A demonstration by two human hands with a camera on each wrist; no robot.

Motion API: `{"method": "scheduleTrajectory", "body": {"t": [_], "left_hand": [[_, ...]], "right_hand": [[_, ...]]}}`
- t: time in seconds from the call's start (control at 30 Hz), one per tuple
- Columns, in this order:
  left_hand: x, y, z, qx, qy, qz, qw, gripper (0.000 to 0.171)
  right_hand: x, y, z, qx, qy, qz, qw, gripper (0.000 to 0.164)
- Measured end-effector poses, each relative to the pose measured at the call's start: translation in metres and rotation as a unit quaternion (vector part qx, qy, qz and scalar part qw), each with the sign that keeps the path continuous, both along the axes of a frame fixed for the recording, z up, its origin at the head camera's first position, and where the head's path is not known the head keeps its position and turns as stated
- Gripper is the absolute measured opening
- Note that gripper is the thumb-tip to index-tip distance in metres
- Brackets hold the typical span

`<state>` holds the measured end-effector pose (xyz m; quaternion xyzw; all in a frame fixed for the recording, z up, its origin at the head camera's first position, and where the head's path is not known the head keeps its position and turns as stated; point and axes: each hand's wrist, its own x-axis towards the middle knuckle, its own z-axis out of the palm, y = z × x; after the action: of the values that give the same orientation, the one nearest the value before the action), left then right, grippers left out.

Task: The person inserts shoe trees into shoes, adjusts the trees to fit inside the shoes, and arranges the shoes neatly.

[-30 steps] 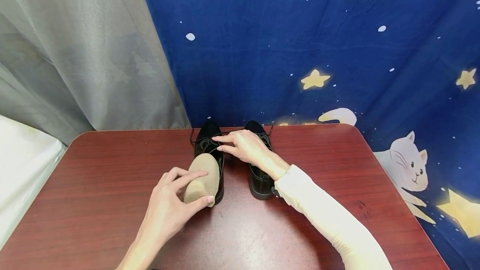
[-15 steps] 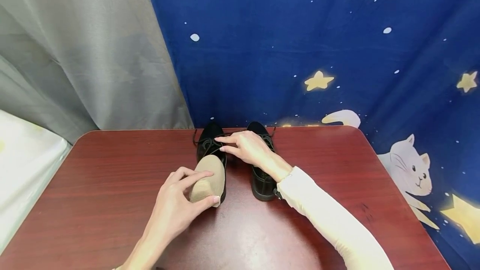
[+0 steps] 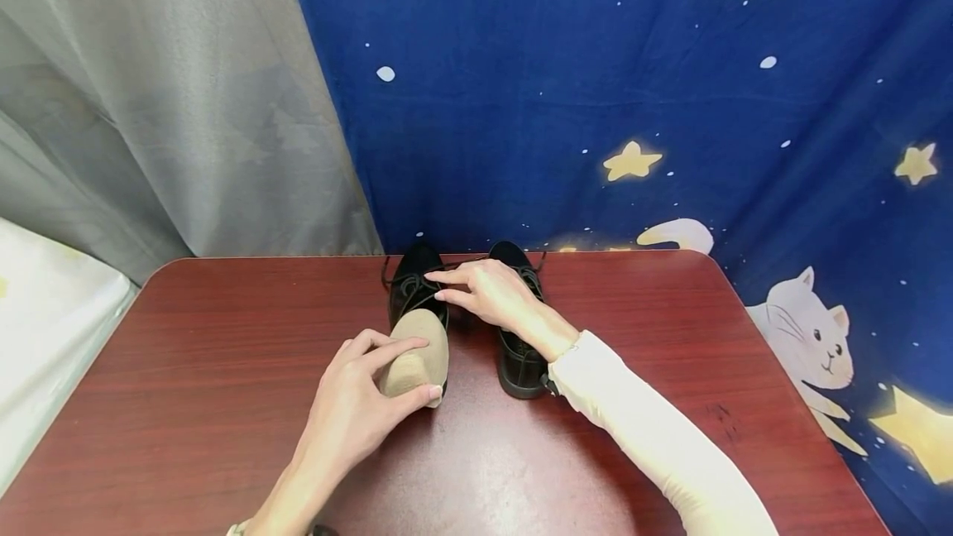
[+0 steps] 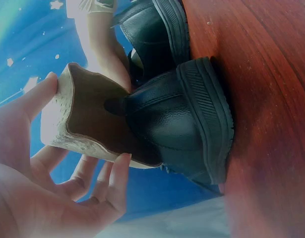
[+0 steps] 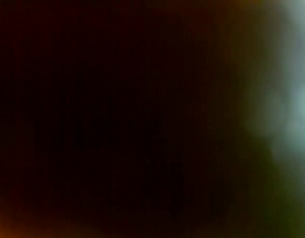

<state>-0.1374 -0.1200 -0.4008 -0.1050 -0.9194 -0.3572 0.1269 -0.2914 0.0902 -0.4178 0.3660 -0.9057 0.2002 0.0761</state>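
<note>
Two black lace-up shoes stand side by side on the table, toes pointing away. My left hand (image 3: 365,391) grips a beige moulded-pulp shoe insert (image 3: 420,337) between thumb and fingers, over the heel opening of the left shoe (image 3: 419,261). The left wrist view shows the insert's hollow underside, its front end down at the opening behind the shoe's heel (image 4: 162,116). My right hand (image 3: 487,288) reaches across the right shoe (image 3: 521,370) and pinches the left shoe at its tongue and laces; its fingertips partly hide that spot.
The reddish-brown table (image 3: 238,370) ends just behind the shoe toes. Beyond hang a grey curtain (image 3: 186,106) and a blue curtain (image 3: 521,64) with stars. White cloth (image 3: 52,329) lies past the left edge. The right wrist view is almost wholly dark.
The insert has shifted slightly right and turned more in line with the left shoe, with my left hand following. My right hand keeps its place at the laces.
</note>
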Motion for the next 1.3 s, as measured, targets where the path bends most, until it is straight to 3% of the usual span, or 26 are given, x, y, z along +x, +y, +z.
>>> {"method": "scheduleTrajectory", "body": {"t": [0.8, 1.3], "left_hand": [[-0.012, 0.009, -0.003, -0.013, -0.009, 0.003, 0.9999, 0.053], [-0.015, 0.015, -0.006, -0.003, 0.006, 0.006, 1.0000, 0.052]], "right_hand": [[0.000, -0.001, 0.000, 0.001, -0.013, -0.005, 1.000, 0.036], [0.000, 0.000, 0.000, -0.016, -0.022, -0.005, 1.000, 0.034]]}}
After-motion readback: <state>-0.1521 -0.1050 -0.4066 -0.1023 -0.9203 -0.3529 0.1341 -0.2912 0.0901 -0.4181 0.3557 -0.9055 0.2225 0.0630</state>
